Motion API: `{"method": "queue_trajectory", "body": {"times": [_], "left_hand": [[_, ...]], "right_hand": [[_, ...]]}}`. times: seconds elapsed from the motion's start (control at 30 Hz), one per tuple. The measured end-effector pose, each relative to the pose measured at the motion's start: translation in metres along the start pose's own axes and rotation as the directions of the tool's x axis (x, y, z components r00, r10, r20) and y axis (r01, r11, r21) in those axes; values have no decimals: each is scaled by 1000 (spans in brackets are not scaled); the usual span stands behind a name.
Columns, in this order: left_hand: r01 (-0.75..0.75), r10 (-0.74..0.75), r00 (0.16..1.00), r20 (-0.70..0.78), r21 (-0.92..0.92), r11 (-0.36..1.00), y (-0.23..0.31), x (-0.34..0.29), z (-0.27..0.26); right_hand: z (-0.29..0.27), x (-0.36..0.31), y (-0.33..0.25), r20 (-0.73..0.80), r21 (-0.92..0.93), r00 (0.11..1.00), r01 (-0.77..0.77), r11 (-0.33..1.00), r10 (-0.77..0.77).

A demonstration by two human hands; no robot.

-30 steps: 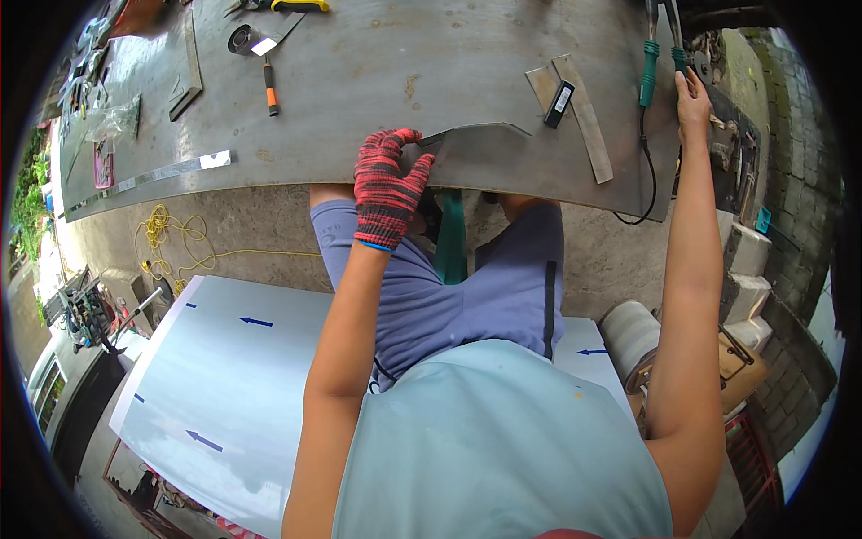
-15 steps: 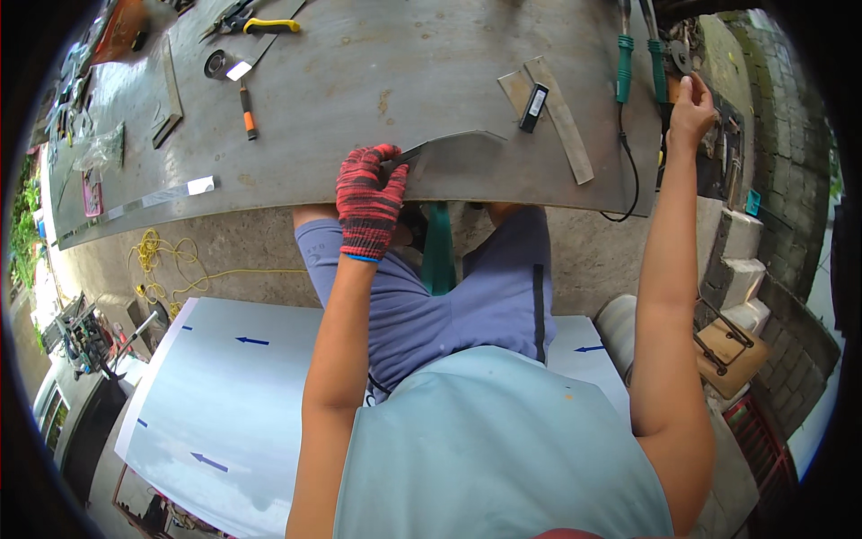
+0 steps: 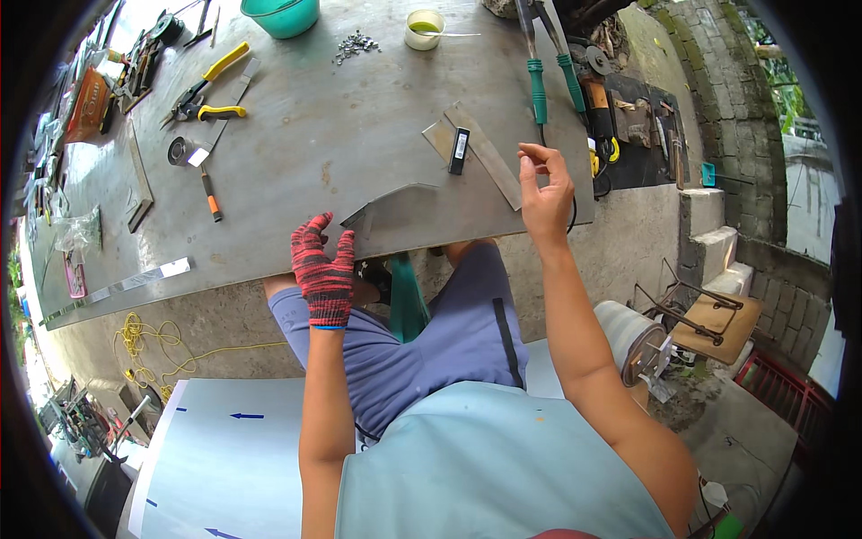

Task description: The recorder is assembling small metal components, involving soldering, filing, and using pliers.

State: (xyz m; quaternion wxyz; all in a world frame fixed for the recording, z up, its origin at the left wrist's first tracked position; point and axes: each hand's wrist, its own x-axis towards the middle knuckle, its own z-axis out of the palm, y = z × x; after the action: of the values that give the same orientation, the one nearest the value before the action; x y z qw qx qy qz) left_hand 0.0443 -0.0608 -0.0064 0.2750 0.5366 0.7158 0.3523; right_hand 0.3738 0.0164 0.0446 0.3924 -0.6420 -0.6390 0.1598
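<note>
Teal bowl (image 3: 285,15) at far tabletop (image 3: 296,144) edge, contents unseen; white cup (image 3: 424,29) beside it, yellowish liquid inside. Rivets (image 3: 356,42) between them. Snips (image 3: 205,90), screwdriver (image 3: 209,194) left. Curved grey sheet (image 3: 422,214) at near edge. Gloved left hand (image 3: 321,268) open, fingers on sheet's left corner. Bare right hand (image 3: 546,190) pinched, empty, above sheet's right end.

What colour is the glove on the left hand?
The glove is a red and dark grey speckled knit with a blue cuff edge, seen in the head view.
</note>
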Motion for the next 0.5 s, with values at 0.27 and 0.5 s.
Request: {"method": "queue_trajectory", "body": {"times": [0.27, 0.5], "left_hand": [[-4, -12, 994, -111, -144, 990, 8, -27, -18], [160, -146, 987, 67, -351, 923, 47, -42, -13]], "right_hand": [[-34, 49, 48, -100, -32, 966, -242, 970, 238], [-3, 104, 138, -74, -364, 961, -275, 890, 267]]}}
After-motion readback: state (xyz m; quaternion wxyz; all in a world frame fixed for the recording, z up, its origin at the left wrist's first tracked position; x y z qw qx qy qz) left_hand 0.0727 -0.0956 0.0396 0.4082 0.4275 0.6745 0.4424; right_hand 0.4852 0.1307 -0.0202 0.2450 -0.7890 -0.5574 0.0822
